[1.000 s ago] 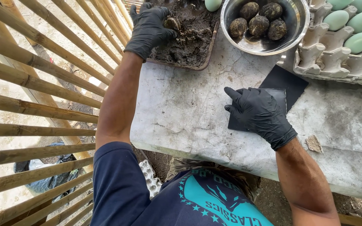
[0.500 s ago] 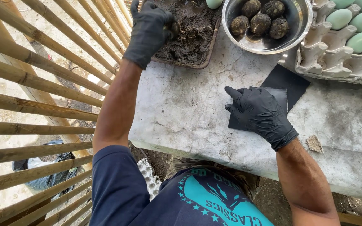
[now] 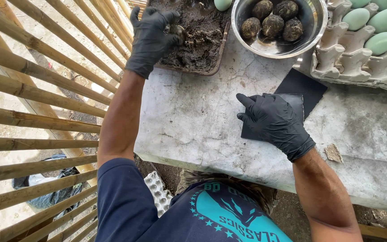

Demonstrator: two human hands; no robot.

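Roughly midway | left hand [image 3: 152, 38] curled round a mud-caked egg [image 3: 176, 30] over mud tray [image 3: 201, 36] | right hand [image 3: 273, 122] flat, fingers spread, pinning black sheets [image 3: 304, 89] | five coated eggs in steel bowl [image 3: 310, 27] | pale green eggs [image 3: 380, 42] uncoated in carton [image 3: 337, 67]

Worn white tabletop [image 3: 193, 121] in daylight; bamboo slat fence [image 3: 36, 71] at left; bare dirt ground [image 3: 5, 94] beyond.

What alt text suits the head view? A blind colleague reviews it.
Left hand grips a mud-coated egg over a tray of dark mud; right hand presses black sheets on the table, near a steel bowl and egg carton.
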